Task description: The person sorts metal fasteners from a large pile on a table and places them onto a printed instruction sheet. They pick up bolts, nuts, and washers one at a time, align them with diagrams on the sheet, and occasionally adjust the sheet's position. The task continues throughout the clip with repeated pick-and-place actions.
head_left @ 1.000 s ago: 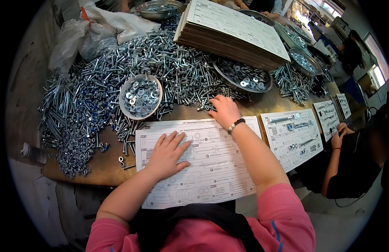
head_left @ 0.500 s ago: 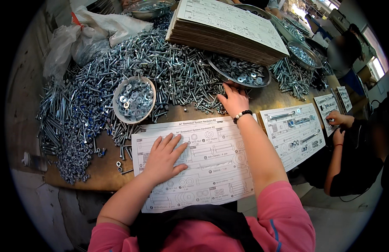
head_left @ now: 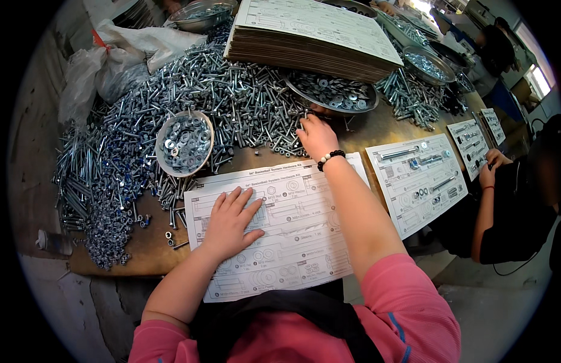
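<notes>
Right hand [head_left: 316, 136] farther out among the bolts [head_left: 244, 103] than before, grip unclear; left hand [head_left: 229, 221] still flat, open, on the printed sheet [head_left: 292, 242].

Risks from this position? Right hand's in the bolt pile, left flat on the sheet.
1. The right hand picks by feel at the edge of the mixed bolt pile; it may grab the wrong size.
2. Loose nuts lie near the table edge and could roll off.
3. If the left hand lifts, the printed sheet may slide.

Bright, even light; fisheye bending, dark corners.
</notes>
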Demonstrator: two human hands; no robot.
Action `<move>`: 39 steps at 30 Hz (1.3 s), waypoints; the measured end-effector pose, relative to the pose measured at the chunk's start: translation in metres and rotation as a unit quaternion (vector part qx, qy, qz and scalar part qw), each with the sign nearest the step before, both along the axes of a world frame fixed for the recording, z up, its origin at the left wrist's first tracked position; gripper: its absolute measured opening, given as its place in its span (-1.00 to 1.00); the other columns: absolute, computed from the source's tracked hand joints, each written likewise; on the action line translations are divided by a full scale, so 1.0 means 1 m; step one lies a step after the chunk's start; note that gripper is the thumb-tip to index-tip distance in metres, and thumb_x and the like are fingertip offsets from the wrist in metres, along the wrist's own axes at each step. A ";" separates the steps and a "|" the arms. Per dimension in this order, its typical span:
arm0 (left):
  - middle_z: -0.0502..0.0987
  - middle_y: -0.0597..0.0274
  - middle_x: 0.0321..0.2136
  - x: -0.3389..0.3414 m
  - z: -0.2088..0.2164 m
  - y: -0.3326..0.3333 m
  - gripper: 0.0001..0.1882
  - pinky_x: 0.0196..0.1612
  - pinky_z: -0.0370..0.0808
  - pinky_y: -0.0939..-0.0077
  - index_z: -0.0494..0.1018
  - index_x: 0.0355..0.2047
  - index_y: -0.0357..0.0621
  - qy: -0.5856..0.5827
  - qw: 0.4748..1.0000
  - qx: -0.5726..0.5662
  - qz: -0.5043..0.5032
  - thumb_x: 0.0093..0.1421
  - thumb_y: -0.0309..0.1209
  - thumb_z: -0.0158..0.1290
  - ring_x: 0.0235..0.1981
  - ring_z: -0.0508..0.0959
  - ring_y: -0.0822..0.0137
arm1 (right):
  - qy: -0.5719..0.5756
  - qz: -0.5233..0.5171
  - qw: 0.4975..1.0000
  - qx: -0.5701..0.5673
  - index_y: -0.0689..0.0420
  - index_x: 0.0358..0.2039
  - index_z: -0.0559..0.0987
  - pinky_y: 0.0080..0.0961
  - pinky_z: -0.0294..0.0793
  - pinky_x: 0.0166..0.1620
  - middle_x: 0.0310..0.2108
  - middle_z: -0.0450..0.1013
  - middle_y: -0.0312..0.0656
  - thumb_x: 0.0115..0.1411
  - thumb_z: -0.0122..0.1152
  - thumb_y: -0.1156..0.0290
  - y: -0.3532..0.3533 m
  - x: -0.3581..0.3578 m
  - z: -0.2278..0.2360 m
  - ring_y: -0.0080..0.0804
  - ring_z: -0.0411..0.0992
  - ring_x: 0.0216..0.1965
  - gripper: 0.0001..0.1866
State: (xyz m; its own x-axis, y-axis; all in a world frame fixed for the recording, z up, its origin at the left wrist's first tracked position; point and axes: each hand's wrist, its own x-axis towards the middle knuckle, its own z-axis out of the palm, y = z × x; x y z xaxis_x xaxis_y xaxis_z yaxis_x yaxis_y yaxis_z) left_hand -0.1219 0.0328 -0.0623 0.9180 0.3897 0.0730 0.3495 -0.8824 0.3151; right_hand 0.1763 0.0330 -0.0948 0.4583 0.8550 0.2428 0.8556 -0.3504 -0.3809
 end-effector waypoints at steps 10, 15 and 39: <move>0.20 0.10 0.13 0.000 0.002 0.001 -0.37 0.22 -0.02 0.09 0.28 0.06 0.02 0.009 1.000 0.008 0.001 -0.03 -0.07 0.10 0.19 0.12 0.06 | 0.048 -0.037 0.998 -0.006 -0.01 0.04 0.36 -0.23 0.19 0.09 0.12 0.19 -0.07 0.05 0.04 -0.06 -0.009 0.003 0.005 -0.04 0.18 0.09 -0.40; 0.20 0.09 0.12 0.002 0.005 -0.001 -0.37 0.22 -0.02 0.08 0.28 0.05 0.01 0.015 1.000 0.006 -0.002 -0.03 -0.07 0.10 0.19 0.12 0.06 | 0.086 -0.024 0.995 -0.047 -0.01 0.09 0.31 -0.25 0.15 0.14 0.13 0.18 -0.10 0.02 0.06 -0.07 0.024 0.011 0.004 -0.13 0.14 0.15 -0.34; 0.20 0.11 0.13 0.002 0.005 0.001 -0.37 0.21 0.00 0.08 0.28 0.06 0.02 0.020 1.000 0.011 -0.003 -0.03 -0.07 0.10 0.19 0.12 0.06 | 0.040 -0.054 0.997 0.036 0.17 -0.15 0.40 -0.21 0.21 0.04 -0.15 0.40 0.05 0.16 -0.09 0.05 0.029 0.012 -0.014 -0.01 0.32 -0.09 -0.55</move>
